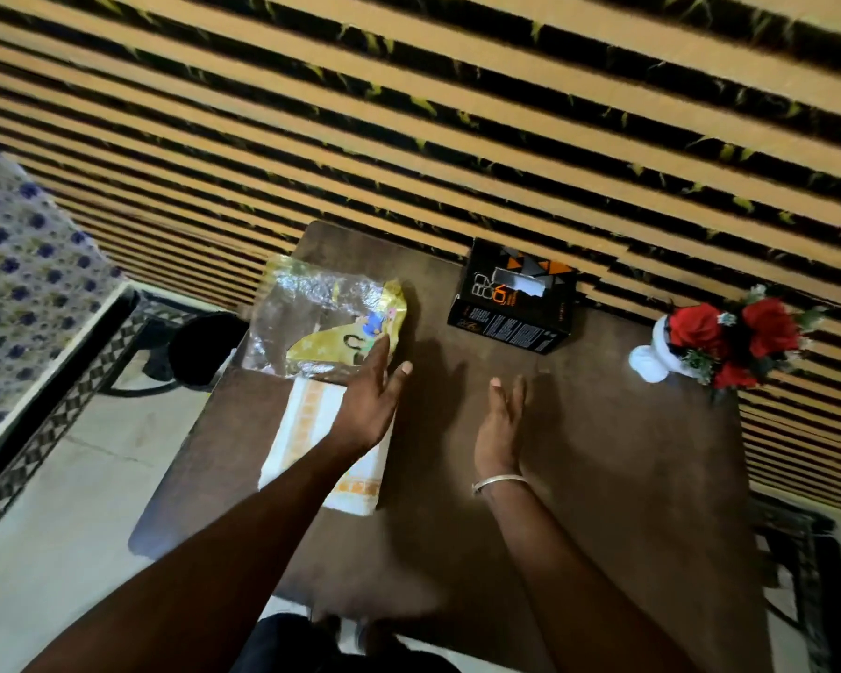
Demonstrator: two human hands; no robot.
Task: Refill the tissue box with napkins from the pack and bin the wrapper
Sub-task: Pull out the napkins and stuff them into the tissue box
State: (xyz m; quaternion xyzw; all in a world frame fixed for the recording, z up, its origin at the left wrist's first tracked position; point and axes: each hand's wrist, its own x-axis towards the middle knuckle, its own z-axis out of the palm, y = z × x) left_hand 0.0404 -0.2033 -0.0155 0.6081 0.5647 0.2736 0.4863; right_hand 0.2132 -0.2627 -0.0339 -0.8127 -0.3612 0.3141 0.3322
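A black tissue box (513,303) with orange marks stands at the table's far edge by the wall, a bit of white tissue showing in its top slot. A crumpled clear and yellow wrapper (321,323) lies at the far left of the table. A stack of white napkins (312,429) with an orange pattern lies nearer me, partly under my left arm. My left hand (367,398) hovers open over the napkins, fingertips at the wrapper's near edge. My right hand (501,425) is open above the bare table middle, holding nothing.
The brown table (627,478) stands against a striped wall. A white vase of red flowers (719,342) sits at the far right. A dark round bin (205,347) stands on the floor left of the table, beside a patterned cloth (15,284).
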